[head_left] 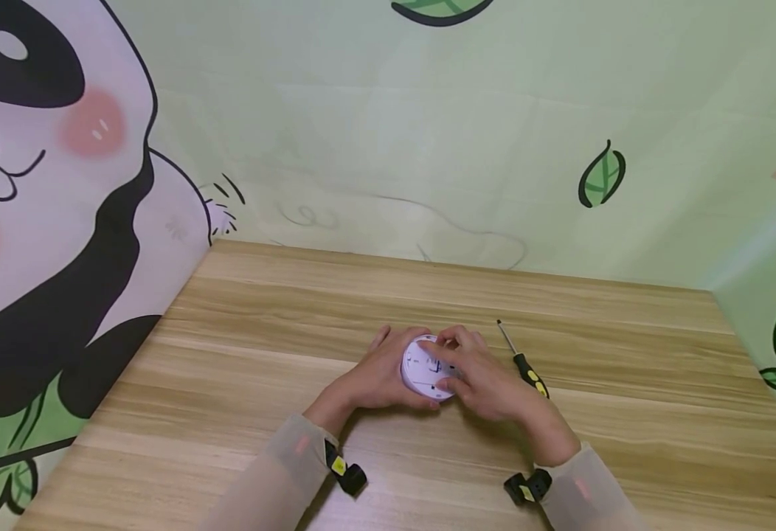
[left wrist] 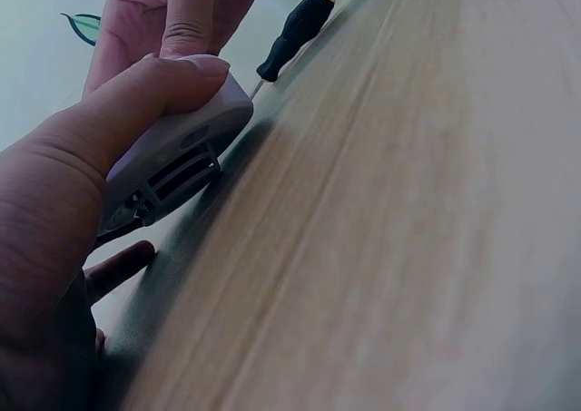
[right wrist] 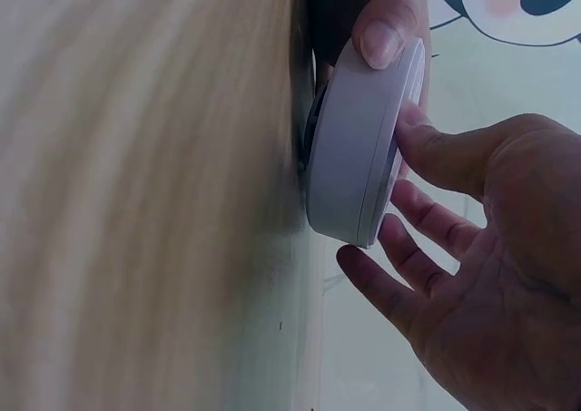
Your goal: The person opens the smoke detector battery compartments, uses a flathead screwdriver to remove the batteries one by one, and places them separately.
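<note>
A round white device, which looks like a smoke detector, is tilted just above the table with its marked flat face up. My left hand grips its rim, the thumb lying over the edge. Dark slots show in its side in the left wrist view. My right hand touches the flat face with its thumb and fingertips, the other fingers spread loosely near the rim. What lies under the right fingers is hidden.
A screwdriver with a black and yellow handle lies on the wooden table, just beyond my right hand. Printed panda and leaf walls border the table at the back and sides.
</note>
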{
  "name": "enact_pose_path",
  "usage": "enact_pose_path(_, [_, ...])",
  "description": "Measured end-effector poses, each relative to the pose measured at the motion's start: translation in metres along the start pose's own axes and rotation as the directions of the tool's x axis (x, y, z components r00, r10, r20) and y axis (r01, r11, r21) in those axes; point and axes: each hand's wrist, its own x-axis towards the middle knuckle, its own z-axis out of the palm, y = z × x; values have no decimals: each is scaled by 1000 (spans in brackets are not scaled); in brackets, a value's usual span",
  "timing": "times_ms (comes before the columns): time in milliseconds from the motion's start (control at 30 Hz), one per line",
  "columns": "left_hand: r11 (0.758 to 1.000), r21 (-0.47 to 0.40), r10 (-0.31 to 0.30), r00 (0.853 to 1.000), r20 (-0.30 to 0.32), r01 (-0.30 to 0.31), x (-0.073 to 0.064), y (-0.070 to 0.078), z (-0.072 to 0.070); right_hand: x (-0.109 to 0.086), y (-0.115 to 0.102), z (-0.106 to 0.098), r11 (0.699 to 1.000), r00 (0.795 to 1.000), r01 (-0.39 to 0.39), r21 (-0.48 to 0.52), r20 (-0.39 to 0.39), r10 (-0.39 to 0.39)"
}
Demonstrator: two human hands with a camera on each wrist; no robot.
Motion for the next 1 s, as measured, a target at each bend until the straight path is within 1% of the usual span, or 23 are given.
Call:
enact_pose_path(300, [1000, 22, -13, 1000, 19, 13, 2, -2, 1, 1, 3, -2, 999, 1000, -22, 49, 23, 20])
enact_pose_path(467, [1000, 22, -15, 1000, 19, 15, 1, -2, 1, 1, 4, -3, 998, 999, -21, 52, 36, 19])
enact_pose_path(1000, [1000, 22, -9, 1000, 24, 8, 2, -2, 1, -2, 4, -6, 996, 999, -20, 84, 40, 17])
